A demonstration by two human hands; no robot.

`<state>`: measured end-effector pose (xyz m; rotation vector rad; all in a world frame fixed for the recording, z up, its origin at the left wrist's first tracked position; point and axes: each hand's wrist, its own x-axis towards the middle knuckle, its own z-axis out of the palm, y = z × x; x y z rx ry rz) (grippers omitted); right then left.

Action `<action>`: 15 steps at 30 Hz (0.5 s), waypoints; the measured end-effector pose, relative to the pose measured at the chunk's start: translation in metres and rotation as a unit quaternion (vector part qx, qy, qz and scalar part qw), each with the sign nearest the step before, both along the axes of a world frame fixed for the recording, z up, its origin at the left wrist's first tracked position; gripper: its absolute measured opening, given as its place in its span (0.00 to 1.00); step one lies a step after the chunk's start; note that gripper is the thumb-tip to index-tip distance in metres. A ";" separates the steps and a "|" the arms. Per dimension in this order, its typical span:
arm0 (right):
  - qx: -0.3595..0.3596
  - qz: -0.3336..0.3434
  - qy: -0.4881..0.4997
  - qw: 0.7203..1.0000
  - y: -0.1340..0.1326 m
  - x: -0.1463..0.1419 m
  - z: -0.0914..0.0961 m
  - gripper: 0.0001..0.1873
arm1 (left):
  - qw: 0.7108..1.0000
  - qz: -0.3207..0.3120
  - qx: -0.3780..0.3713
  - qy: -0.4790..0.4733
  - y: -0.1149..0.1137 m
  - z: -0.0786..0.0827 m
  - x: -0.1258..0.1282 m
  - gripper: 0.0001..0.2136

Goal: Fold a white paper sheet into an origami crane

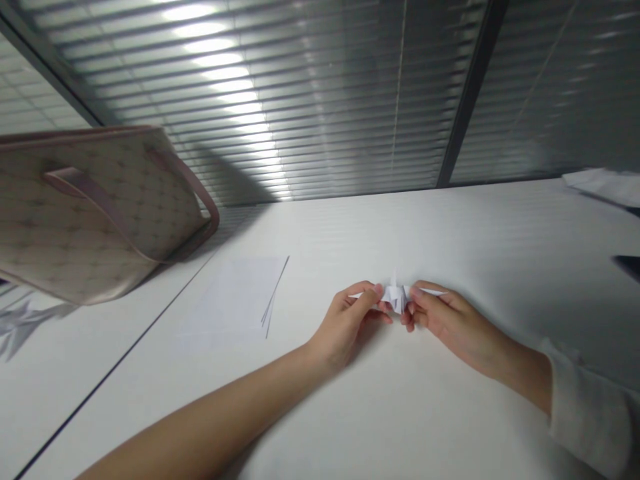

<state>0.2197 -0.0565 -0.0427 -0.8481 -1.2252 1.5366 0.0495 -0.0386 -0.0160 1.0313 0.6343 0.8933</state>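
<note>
Inwardly angled, left grip [347, 325] and right grip [443, 316] pinch the folded paper [397, 299].

The paper figure [397, 299] looks matt (tabletop [400, 413] smooth).

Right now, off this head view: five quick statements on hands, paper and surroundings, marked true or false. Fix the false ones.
1. The left hand and right hand both grip the folded paper. True.
2. Flat sheets lie to the right of both hands. False: they lie to the left.
3. A patterned bag is left of the sheets. True.
4. Neither arm wears a sleeve. False: a light sleeve covers part of the right arm.
5. Slatted blinds hang beyond the table. True.
</note>
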 end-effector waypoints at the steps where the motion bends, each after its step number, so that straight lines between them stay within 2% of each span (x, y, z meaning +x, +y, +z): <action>1: 0.004 -0.004 -0.012 1.000 0.000 0.001 -0.001 0.15 | 1.000 -0.001 -0.003 0.000 0.000 0.000 0.000 0.13; 8: 0.036 -0.024 -0.096 0.994 0.003 0.007 0.001 0.18 | 1.000 0.003 -0.026 0.017 0.002 0.002 -0.004 0.12; 15: 0.044 -0.025 -0.111 0.993 0.003 0.005 0.000 0.18 | 0.999 -0.004 -0.030 0.018 0.004 0.001 -0.004 0.12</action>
